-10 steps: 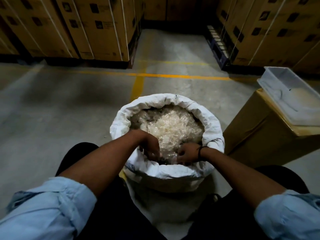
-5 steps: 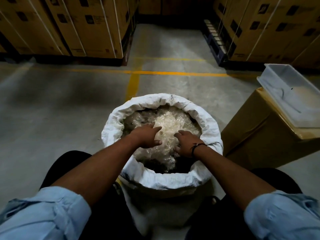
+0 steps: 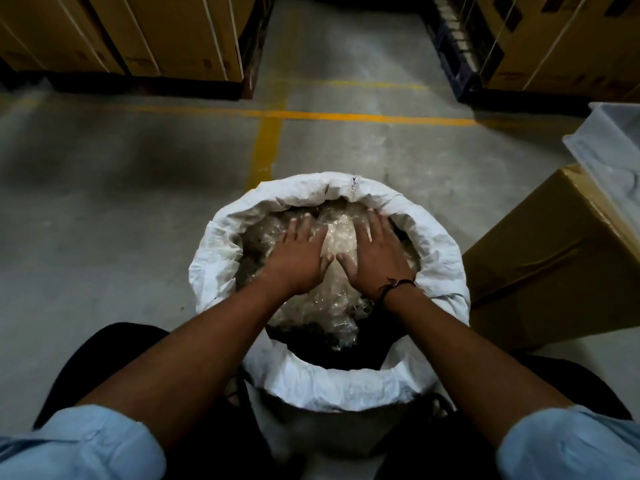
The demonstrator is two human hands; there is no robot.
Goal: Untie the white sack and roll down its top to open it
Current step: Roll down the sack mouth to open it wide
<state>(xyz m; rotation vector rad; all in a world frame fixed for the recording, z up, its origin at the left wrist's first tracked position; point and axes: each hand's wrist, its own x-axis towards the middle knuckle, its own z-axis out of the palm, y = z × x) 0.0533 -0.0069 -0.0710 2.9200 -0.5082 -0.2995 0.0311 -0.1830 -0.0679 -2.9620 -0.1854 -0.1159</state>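
Observation:
The white sack (image 3: 440,258) stands on the floor between my knees, its top rolled down into a thick rim all round. Inside lies a heap of clear crinkled plastic pieces (image 3: 332,299). My left hand (image 3: 299,258) lies flat on the heap, fingers straight and spread, pointing away from me. Beside it my right hand (image 3: 375,256), a dark cord at its wrist, also presses flat on the heap, its fingertips near the far rim. Both thumbs almost meet in the middle. Neither hand holds anything.
A brown carton (image 3: 554,265) stands close at the right with a translucent plastic tray (image 3: 613,157) on top. Strapped cartons on pallets (image 3: 173,36) line the far left and far right (image 3: 561,39). Yellow lines (image 3: 266,140) mark the concrete floor ahead.
Both hands have come up from the near inside edge of the sack, uncurled, and slid forward to lie flat on the plastic heap. The camera has tilted down a little.

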